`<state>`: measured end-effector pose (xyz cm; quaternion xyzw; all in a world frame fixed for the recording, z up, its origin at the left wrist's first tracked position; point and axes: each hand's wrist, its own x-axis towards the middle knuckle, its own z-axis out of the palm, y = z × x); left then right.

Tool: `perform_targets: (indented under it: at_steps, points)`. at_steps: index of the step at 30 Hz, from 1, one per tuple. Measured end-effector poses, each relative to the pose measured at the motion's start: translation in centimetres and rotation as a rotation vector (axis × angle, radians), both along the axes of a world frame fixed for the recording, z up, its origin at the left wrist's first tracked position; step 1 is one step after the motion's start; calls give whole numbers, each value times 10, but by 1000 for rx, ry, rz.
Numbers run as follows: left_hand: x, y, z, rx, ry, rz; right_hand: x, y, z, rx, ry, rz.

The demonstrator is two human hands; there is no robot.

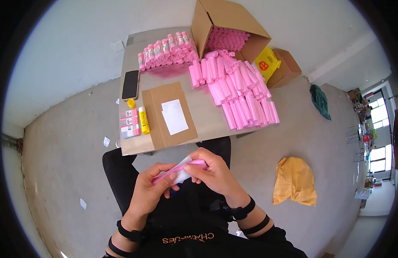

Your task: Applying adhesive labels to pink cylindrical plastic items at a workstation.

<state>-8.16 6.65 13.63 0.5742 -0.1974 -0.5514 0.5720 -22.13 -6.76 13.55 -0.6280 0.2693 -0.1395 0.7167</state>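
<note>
Over my lap, a pink plastic roll (199,163) is held between my two hands, with a white paper label (182,175) partly around it. My left hand (154,182) grips the roll's left end, fingers closed. Closed on its right end and the label is my right hand (211,170). On the table in front of them lies a brown cardboard sheet (154,105) bearing white paper labels (175,117). Beside it, an uncapped yellow glue stick (144,120) lies near its yellow cap (131,103). The label's underside is hidden.
Bare pink rolls (246,94) are heaped at the table's right; labelled rolls (164,51) are stacked at the back. An open carton (233,19) of rolls lies on its side. A phone (130,85) and printed label stacks (130,124) sit left. A yellow bag (294,180) lies on the floor.
</note>
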Motion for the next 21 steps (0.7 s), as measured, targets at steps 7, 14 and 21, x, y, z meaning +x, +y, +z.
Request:
perform_targets:
  at_steps: [7,14,21]
  points:
    - [-3,1,5,-44,-229,14,2,-1,-1,-22,3,33]
    - [-4,-3,0,-87,-249,58,-3,-14,15,245,-41,171]
    - [-4,2,3,-106,-227,26,-4,-14,7,245,-47,195]
